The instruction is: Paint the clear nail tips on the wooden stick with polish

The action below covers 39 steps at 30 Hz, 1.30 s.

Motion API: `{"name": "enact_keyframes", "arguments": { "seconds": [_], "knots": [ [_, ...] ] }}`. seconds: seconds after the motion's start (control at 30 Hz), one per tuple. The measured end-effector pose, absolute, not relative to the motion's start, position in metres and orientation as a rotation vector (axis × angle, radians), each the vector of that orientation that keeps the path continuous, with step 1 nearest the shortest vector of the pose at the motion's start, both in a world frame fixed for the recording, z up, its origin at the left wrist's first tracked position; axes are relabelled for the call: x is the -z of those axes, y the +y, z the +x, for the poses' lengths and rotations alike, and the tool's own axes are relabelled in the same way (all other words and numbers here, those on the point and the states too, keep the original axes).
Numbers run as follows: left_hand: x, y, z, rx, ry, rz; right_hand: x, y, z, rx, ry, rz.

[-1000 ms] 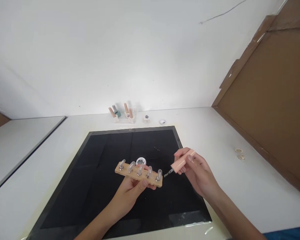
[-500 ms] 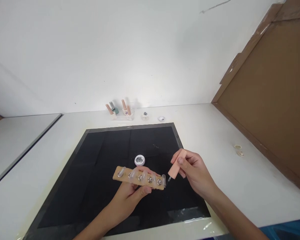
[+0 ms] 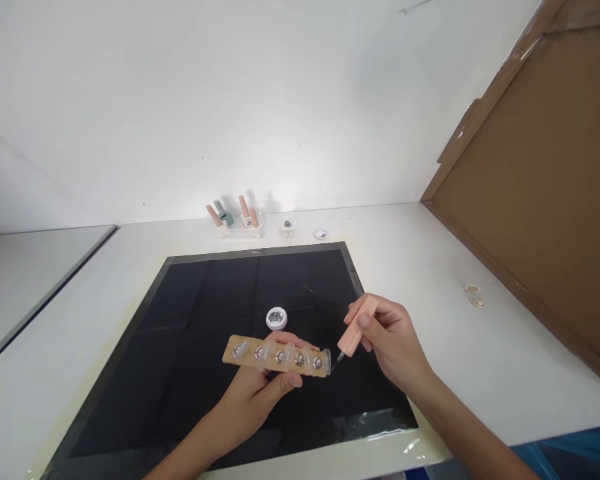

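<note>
My left hand [image 3: 257, 393] grips a tan wooden strip [image 3: 275, 356] from below, over the black mat [image 3: 180, 347]. Several clear nail tips on metal studs stand in a row along the strip. My right hand [image 3: 393, 343] pinches a peach-coloured polish cap with a brush [image 3: 354, 331]. The brush tip points down-left and sits right beside the clear tip at the strip's right end. A small round white jar [image 3: 277, 319] with glittery contents rests on the mat just behind the strip.
Several polish bottles [image 3: 233, 217] stand in a clear holder at the back of the white table, with two small jars [image 3: 287, 228] to their right. Two small rings [image 3: 474, 295] lie near a brown cardboard panel [image 3: 540, 200] on the right.
The strip has tilted flatter and dropped slightly. My right hand has brought the brush down and left, from apart from the strip to its right end tip.
</note>
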State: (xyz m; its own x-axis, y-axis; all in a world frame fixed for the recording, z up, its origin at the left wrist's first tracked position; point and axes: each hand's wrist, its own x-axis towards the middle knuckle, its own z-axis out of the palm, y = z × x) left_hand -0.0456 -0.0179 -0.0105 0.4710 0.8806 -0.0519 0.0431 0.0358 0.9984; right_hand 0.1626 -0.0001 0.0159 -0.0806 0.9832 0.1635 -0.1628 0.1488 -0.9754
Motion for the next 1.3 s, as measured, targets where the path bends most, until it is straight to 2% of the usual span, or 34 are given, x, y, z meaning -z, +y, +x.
{"name": "enact_keyframes", "arguments": {
  "seconds": [0.37,0.6,0.83,1.0,1.3],
  "knots": [
    [0.0138,-0.0186,-0.0444,-0.748,0.893,1.413,-0.0184,-0.0013,0.1622,-1.07,-1.283,-1.099],
    [0.0125,-0.0175,-0.0435,-0.76,0.903,1.464,-0.0162,-0.004,0.1617,-1.161,-1.327,-0.977],
    [0.014,-0.0185,-0.0439,-0.697,0.92,1.462,-0.0187,-0.0034,0.1633,-1.035,-1.306,-1.081],
    [0.0133,-0.0179,-0.0439,-0.672,0.924,1.508,-0.0182,-0.0041,0.1623,-1.116,-1.407,-0.958],
    [0.0161,-0.018,-0.046,-0.639,0.883,1.512,-0.0203,-0.0024,0.1614,-1.045,-1.32,-1.075]
  ]
}}
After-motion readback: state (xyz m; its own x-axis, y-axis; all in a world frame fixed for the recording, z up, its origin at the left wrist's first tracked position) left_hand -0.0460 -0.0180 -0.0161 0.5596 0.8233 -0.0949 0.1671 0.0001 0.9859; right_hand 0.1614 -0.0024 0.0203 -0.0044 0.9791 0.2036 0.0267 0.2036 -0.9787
